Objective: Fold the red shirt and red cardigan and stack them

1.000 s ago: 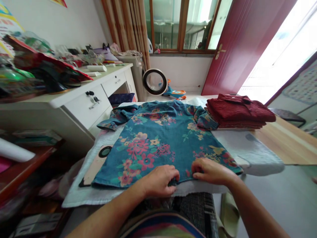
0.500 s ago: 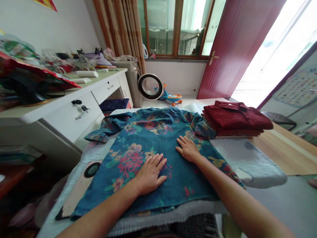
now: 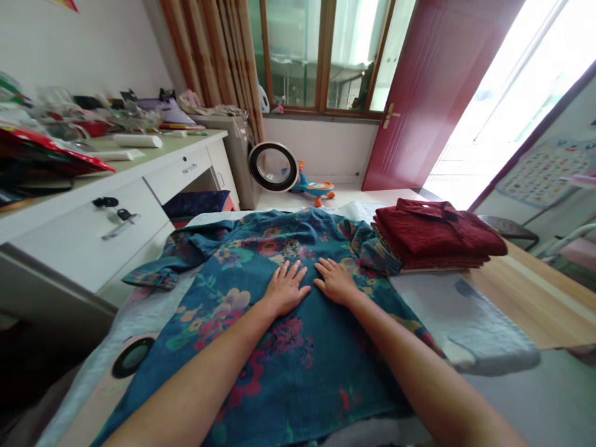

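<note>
A blue floral shirt lies spread out in front of me, its short sleeves pointing left and right. Flat on its middle rests my left hand, fingers spread. Close beside it, my right hand also presses palm down on the cloth with fingers apart. Neither hand grips anything. Under the shirt is a pale padded cloth covering the table. To the right, a stack of folded dark red clothes touches the shirt's right sleeve.
A white desk cluttered with bags and glassware stands at left. Behind it are a washing machine with its round door swung out and a blue-orange ride-on toy. A red door stands ajar. Bare wooden tabletop shows at right.
My left hand has slid forward across the shirt, and my right hand has shifted slightly left, so they are closer together. The view has tilted and moved a little.
</note>
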`<state>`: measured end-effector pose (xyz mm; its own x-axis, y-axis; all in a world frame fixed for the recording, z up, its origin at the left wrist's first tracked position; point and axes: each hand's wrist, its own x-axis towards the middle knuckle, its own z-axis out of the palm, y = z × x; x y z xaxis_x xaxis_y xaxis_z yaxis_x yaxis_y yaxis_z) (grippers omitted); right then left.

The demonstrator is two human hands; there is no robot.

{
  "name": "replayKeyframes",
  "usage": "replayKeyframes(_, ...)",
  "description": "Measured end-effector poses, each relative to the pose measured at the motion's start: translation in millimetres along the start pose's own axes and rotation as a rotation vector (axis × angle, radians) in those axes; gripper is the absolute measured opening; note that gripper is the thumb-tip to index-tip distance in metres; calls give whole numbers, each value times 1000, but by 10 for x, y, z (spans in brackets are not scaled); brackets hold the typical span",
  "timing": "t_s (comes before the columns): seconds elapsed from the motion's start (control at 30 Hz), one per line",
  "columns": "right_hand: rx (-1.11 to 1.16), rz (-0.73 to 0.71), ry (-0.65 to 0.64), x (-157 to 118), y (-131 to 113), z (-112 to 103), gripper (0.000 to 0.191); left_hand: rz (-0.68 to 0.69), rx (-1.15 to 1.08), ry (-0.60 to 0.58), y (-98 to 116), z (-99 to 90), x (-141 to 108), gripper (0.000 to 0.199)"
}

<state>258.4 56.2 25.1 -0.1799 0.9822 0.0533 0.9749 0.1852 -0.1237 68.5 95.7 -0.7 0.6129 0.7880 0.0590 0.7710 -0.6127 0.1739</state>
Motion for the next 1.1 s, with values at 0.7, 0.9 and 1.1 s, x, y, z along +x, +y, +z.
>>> replayKeyframes(0.7,-474,354,-265,-12,728,-1035,34,-110,26,-53,-400,-9,1056,59)
replayKeyframes(0.9,-483,255,-376,226,603,-1142,20,-74,41,35,-455,-106,1134,54)
replayKeyframes(1.1,-51,84,-30,1121,404,-830,25,-275,41,203,-443,-54,1319,44)
